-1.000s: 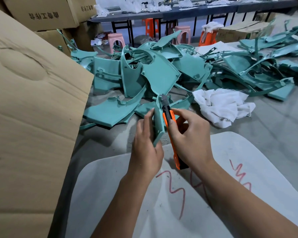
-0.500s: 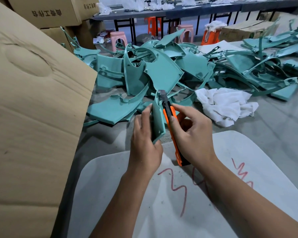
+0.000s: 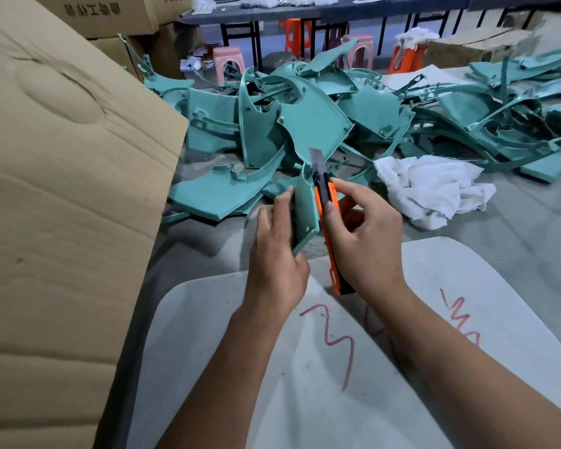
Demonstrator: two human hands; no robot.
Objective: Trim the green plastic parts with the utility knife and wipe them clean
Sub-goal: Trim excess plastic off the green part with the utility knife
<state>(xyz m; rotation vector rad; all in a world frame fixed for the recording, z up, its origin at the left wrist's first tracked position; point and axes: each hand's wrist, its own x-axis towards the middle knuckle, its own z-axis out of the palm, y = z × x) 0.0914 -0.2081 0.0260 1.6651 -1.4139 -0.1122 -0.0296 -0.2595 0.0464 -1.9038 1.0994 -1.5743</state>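
While the left hand [image 3: 277, 251] grips one small green part [image 3: 305, 209] upright, long axis near-to-far, the right hand [image 3: 363, 231] holds the single orange utility knife [image 3: 326, 209] w/ fingers curled round it, just right of the part, blade along its right edge. Many more green parts [image 3: 305, 124] pile on the desk [image 3: 515, 228] beyond; one white rag [image 3: 434, 189] lies far right, nearer the knife hand.
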